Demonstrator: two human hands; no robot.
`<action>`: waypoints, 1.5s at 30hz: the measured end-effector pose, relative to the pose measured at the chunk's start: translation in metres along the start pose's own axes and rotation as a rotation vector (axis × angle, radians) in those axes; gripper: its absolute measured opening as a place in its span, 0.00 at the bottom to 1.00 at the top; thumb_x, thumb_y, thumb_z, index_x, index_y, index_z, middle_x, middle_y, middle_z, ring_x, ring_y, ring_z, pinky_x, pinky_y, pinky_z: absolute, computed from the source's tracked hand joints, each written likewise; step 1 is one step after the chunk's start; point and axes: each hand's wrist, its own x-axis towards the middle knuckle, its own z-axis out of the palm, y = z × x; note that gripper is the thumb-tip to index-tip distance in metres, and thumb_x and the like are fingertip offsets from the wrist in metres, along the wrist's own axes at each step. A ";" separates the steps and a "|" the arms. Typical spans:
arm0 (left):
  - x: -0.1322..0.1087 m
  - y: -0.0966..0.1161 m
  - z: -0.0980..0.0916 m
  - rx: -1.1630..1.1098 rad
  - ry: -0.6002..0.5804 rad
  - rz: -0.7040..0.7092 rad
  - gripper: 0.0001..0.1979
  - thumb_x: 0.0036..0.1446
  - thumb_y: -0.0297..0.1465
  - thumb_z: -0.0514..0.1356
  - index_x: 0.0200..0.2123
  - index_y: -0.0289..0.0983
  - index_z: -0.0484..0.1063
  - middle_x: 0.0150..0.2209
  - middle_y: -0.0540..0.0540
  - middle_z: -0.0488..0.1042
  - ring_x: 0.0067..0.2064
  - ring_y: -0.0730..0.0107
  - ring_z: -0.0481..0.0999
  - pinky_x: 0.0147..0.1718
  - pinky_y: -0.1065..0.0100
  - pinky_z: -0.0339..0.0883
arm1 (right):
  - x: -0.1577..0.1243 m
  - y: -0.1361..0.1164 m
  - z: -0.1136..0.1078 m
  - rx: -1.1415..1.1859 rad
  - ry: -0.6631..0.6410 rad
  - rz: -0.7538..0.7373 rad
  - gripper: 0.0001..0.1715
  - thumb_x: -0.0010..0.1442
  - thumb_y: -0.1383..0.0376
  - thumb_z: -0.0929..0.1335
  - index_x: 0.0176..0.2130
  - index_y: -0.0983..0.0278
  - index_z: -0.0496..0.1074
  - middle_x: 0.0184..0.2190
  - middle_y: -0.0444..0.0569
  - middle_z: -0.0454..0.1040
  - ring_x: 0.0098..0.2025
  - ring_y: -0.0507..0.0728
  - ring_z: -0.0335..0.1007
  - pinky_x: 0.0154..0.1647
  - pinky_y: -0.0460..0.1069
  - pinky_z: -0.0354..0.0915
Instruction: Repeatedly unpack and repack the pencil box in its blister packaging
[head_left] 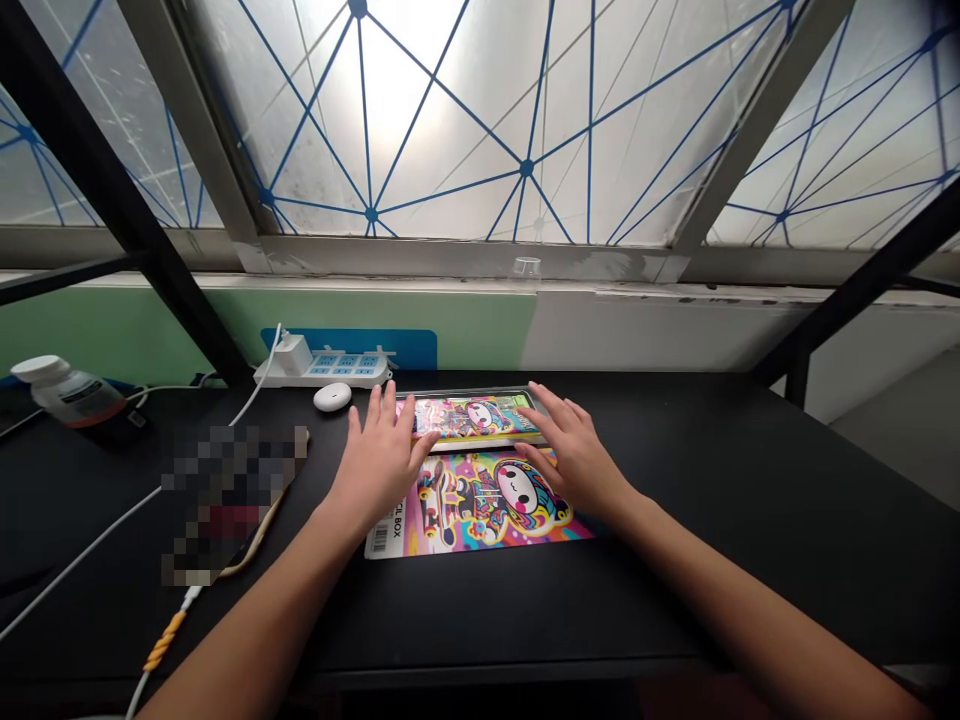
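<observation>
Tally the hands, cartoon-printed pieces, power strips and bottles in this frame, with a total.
Hands: 2 (left hand, right hand)
Cartoon-printed pieces: 2 (raised piece behind, flat piece in front)
Power strips: 1 (white strip)
Bottles: 1 (white-capped bottle)
Total: 6

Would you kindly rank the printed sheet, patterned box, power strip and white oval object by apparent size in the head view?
Largest to smallest:
printed sheet
patterned box
power strip
white oval object
</observation>
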 end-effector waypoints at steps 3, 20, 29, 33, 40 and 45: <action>0.011 0.016 -0.005 -0.068 -0.002 0.081 0.33 0.70 0.46 0.46 0.69 0.31 0.55 0.72 0.30 0.45 0.73 0.45 0.41 0.65 0.41 0.46 | -0.003 -0.025 -0.003 0.083 -0.017 -0.210 0.18 0.69 0.59 0.63 0.54 0.63 0.71 0.59 0.62 0.70 0.61 0.65 0.66 0.59 0.63 0.62; 0.034 0.001 0.011 -0.068 -0.237 0.082 0.38 0.66 0.54 0.40 0.70 0.38 0.54 0.73 0.36 0.47 0.73 0.44 0.42 0.66 0.39 0.39 | -0.014 -0.061 0.006 0.077 -0.241 0.101 0.20 0.68 0.49 0.62 0.42 0.62 0.70 0.42 0.56 0.73 0.45 0.64 0.68 0.46 0.57 0.63; 0.032 0.002 0.010 -0.103 -0.218 0.099 0.36 0.66 0.54 0.43 0.68 0.38 0.58 0.72 0.34 0.48 0.73 0.41 0.43 0.65 0.38 0.39 | -0.017 -0.055 0.014 -0.010 -0.187 0.145 0.13 0.68 0.55 0.63 0.36 0.61 0.65 0.38 0.55 0.72 0.43 0.64 0.65 0.45 0.57 0.61; 0.035 -0.001 0.005 -0.143 -0.200 0.108 0.35 0.65 0.55 0.45 0.64 0.39 0.64 0.70 0.33 0.54 0.72 0.39 0.47 0.63 0.36 0.42 | -0.017 -0.062 0.004 0.024 -0.197 0.147 0.12 0.68 0.57 0.61 0.35 0.60 0.63 0.35 0.52 0.73 0.38 0.61 0.68 0.40 0.53 0.62; 0.038 0.007 0.001 -0.200 -0.110 0.077 0.21 0.67 0.47 0.48 0.39 0.41 0.74 0.49 0.40 0.78 0.53 0.51 0.74 0.62 0.38 0.48 | 0.012 0.004 -0.030 0.104 -0.267 0.357 0.21 0.64 0.46 0.62 0.33 0.58 0.66 0.25 0.45 0.73 0.27 0.56 0.66 0.29 0.49 0.55; 0.032 0.014 0.001 -0.176 -0.103 0.100 0.15 0.65 0.46 0.52 0.38 0.42 0.68 0.46 0.42 0.77 0.54 0.50 0.72 0.60 0.33 0.49 | 0.028 0.085 -0.023 0.224 -0.519 0.413 0.30 0.60 0.39 0.62 0.24 0.60 0.67 0.22 0.43 0.70 0.25 0.54 0.63 0.25 0.48 0.55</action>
